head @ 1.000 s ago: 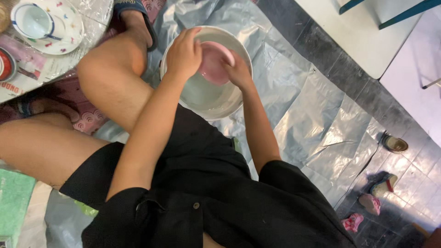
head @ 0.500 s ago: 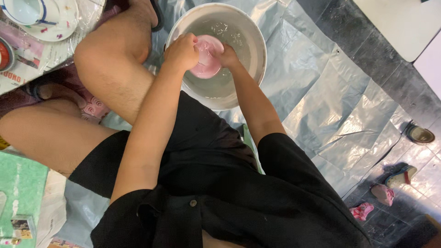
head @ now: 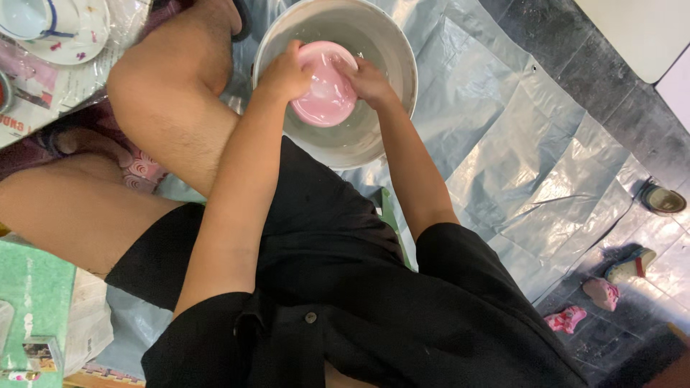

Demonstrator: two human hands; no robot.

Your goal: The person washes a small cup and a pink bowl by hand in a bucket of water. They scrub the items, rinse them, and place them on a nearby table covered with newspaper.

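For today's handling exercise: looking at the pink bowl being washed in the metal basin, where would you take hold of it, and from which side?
Probably best at the rim of the pink bowl, on two opposite edges, coming in from left and right. It tilts over the metal basin, its hollow facing up, so the thin rim is the free part. The left hand and right hand hold it that way.

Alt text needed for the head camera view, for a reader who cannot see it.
Seen from above, a seated person's left hand and right hand hold a pink bowl inside a large metal basin of water. The basin sits on a grey plastic sheet on the floor, beside the person's bare knee; white dishes lie at upper left.
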